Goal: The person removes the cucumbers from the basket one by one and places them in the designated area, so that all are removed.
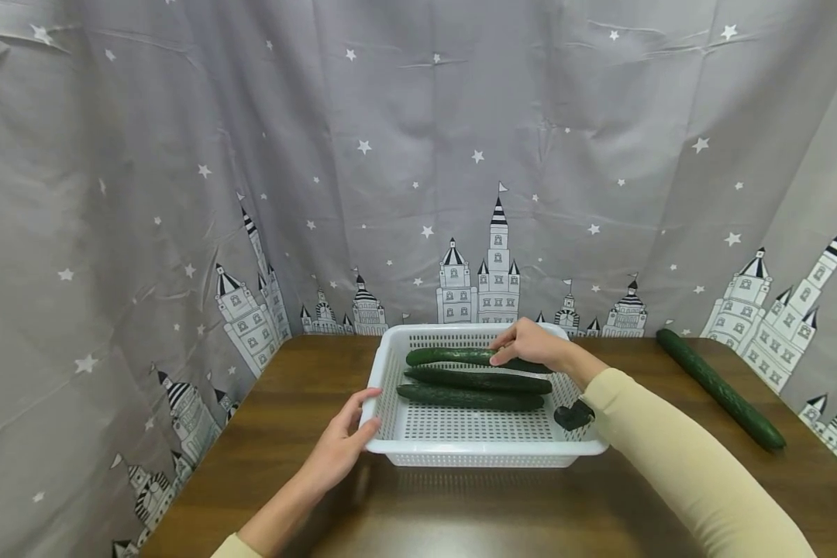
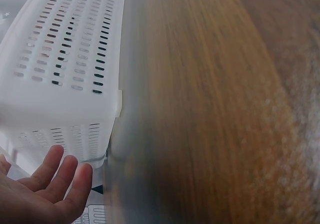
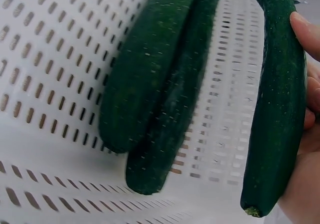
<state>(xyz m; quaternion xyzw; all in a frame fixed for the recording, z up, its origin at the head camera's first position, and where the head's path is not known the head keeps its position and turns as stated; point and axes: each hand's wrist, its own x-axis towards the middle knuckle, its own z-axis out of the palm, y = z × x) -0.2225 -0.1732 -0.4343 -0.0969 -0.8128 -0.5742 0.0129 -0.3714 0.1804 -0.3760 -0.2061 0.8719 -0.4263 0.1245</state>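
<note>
Yellow sleeve (image 1: 690, 453) leads to the right grip (image 1: 535, 346), one cucumber (image 1: 453, 356) held inside.

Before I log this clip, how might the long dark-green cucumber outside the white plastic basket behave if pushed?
The long dark-green cucumber would probably roll: its body looks rounded, and the brown wooden table looks flat. Its nearly straight outline suggests it would move stiffly.
</note>
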